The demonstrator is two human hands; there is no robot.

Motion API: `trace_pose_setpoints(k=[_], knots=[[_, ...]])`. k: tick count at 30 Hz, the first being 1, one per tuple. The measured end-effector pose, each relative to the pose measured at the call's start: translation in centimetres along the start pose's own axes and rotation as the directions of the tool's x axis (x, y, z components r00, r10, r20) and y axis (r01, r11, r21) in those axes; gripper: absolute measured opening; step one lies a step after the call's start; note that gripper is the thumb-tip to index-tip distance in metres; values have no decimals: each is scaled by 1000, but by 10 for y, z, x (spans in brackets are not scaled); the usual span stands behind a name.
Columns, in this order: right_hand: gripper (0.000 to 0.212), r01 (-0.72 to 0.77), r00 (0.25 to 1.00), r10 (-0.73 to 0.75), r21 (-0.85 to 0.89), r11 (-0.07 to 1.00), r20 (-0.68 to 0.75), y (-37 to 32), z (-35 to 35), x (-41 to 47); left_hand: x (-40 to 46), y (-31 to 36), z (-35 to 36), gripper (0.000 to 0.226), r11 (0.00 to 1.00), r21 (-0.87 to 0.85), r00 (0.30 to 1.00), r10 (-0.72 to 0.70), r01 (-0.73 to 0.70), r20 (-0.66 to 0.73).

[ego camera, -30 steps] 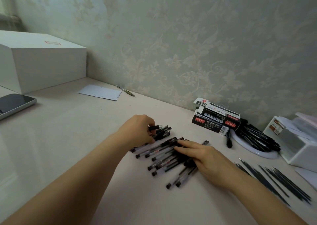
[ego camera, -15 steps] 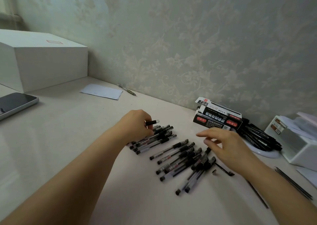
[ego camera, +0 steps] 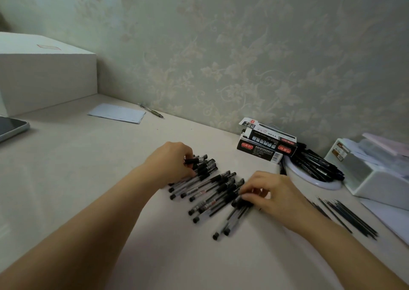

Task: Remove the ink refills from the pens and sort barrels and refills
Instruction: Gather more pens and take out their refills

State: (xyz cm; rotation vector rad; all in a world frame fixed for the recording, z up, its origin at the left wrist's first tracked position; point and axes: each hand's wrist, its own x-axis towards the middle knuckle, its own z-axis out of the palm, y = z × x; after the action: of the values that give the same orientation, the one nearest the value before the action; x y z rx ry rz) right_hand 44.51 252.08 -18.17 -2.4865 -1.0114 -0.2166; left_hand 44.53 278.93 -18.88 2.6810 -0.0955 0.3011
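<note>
On the table (ego camera: 88, 179), the left hand (ego camera: 170, 163) curls its fingers round a pen (ego camera: 194, 161) at the pile's (ego camera: 212, 190) far end. The right hand (ego camera: 272, 192) pinches a pen from the pile's right side. Refills (ego camera: 349, 216) lie to the right.

left hand (ego camera: 169, 164): bare, no ring or glove is worn | right hand (ego camera: 273, 195): bare, nothing is worn on the fingers | forearms: both are seen uncovered up to the frame edge, no sleeve or watch is seen
</note>
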Motion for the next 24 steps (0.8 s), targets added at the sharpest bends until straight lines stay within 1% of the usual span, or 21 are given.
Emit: trace_pose_setpoints(k=[3, 5, 7, 10, 12, 14, 16, 18, 21, 22, 24], knots=[[10, 166, 982, -162, -35, 986, 93, -14, 13, 8, 0, 0, 0, 19, 1000, -18, 1000, 15, -15, 11], [12, 211, 971, -203, -53, 976, 124, -19, 19, 14, -2, 0, 0, 23, 999, -35, 999, 34, -32, 34], [15, 237, 967, -227, -78, 968, 118, -22, 21, 17, -2, 0, 0, 29, 999, -39, 999, 37, -36, 34], [16, 307, 946, -280, -163, 938, 165, -23, 22, 20, -1, 0, -1, 23, 999, -30, 1000, 28, -27, 12], [18, 414, 903, -350, -287, 864, 248, -25, 23, 22, -2, 1, -1, 21, 999, -28, 1000, 23, -23, -4], [19, 513, 855, -404, -414, 752, 326, -29, 20, 25, -2, 5, 1, 21, 999, -36, 999, 23, -24, -26], [15, 571, 821, -444, -496, 654, 360, -34, 17, 29, -3, 11, 2, 27, 995, -90, 999, 32, -35, -38], [17, 595, 802, -468, -559, 578, 371, -38, 17, 32, -4, 19, 4, 36, 984, -172, 999, 44, -45, -13], [29, 599, 788, -503, -633, 491, 355, -38, 20, 36, -9, 31, 7, 43, 972, -231, 997, 57, -44, 51], [28, 582, 795, -509, -654, 484, 331, -38, 20, 37, -10, 33, 7, 43, 969, -245, 997, 48, -30, 67], [20, 520, 818, -535, -673, 526, 214, -35, 13, 38, -11, 35, 6, 45, 955, -296, 996, 13, 15, 93]])
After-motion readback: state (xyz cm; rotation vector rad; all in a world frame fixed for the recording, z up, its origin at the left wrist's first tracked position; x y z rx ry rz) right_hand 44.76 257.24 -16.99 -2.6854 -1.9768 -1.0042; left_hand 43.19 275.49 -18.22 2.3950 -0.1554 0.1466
